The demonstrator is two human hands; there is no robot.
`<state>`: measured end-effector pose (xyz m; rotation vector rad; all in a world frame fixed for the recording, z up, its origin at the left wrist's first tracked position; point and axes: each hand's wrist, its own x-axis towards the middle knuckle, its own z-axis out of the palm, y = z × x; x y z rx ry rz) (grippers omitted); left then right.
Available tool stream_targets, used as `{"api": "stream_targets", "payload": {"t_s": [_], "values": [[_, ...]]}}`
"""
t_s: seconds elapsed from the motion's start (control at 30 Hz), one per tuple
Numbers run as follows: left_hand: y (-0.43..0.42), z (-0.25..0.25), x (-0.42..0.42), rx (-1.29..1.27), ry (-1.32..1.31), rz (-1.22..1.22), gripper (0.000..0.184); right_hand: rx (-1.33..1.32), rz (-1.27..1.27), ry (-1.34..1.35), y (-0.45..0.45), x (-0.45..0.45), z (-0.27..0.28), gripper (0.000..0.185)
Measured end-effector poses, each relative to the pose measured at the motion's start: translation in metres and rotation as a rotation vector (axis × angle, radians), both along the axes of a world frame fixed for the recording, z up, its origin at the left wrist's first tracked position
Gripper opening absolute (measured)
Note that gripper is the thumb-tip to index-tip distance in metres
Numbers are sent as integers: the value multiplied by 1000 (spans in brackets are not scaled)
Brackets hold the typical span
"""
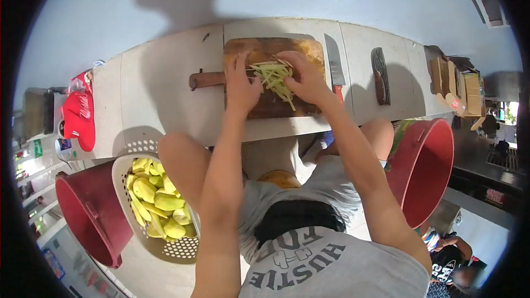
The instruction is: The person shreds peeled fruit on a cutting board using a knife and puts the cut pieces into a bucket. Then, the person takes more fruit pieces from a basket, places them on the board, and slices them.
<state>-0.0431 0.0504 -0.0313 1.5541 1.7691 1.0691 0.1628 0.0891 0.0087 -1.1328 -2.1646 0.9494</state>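
Unclenched, left hand (pixel 243 85) and right hand (pixel 305 79) flank one heap, perhaps dozens of strips (pixel 274 79), on one board (pixel 259 48).

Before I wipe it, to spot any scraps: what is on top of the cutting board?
Pale green strips lie heaped on the cutting board, between the left hand and right hand. Whatever lies beneath them is hidden.

Pale bench (pixel 124 99): wooden bd (pixel 270 107) approx. mid, red-hdl knife (pixel 334 66) & dark item (pixel 381 77) to R, red cap (pixel 79 124) L.
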Motion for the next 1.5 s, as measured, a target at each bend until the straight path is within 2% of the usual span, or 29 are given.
{"api": "stream_targets", "payload": {"t_s": [0.03,0.07,0.1,0.13,0.17,0.2,0.23,0.33,0.43,0.53,0.6,0.73,0.8,0.93,0.97,1.03,1.17,1.23,1.33,1.43,1.5], "values": [[5,1,-4,23,222,-39,73,-2,2,-4,-7,12,0,61],[11,2,-8,23,219,-35,73,14,-48,-153,-13,22,-1,75],[16,6,-11,-43,326,-115,76,32,-101,-300,-18,28,-2,89],[19,9,-11,-109,435,-198,79,31,-102,-301,-23,29,-6,89],[20,12,-10,-108,435,-200,79,-2,-112,-395,-27,30,-10,99],[20,22,-7,-230,517,-288,84,-37,-121,-488,-28,29,-10,109],[18,28,-3,-354,601,-375,88,-37,-122,-486,-27,26,-11,109],[8,24,8,-315,579,-367,92,-89,-145,-504,-21,7,-8,110],[4,20,16,-275,461,-357,85,-118,-87,-672,-11,-13,-3,109],[7,14,24,-266,443,-349,79,-80,-114,-701,-4,-29,-10,100],[6,8,25,-233,438,-363,77,-89,-28,-755,4,-35,-11,87],[7,3,25,-188,357,-375,73,-213,-58,-693,10,-35,-7,78],[6,2,27,-195,315,-356,70,-204,-110,-563,6,-35,-5,57],[4,0,30,-137,204,-308,64,-188,-43,-505,5,-36,-1,54],[4,-2,30,-136,206,-309,64,-210,-60,-485,6,-34,-10,60],[2,-8,31,-154,230,-250,72,-233,-79,-461,8,-34,-18,67],[0,-7,34,-178,174,-195,68,-213,-47,-437,10,-28,-22,61],[-1,-5,33,-100,117,-180,59,-183,-60,-401,10,-28,-16,58],[1,-3,31,-74,40,-183,53,-332,-51,-292,15,-26,-11,56],[4,10,31,-35,44,-153,55,-209,-69,-279,17,-26,-9,55],[9,17,30,22,60,-160,53,-156,-58,-182,19,-26,1,44]]}}
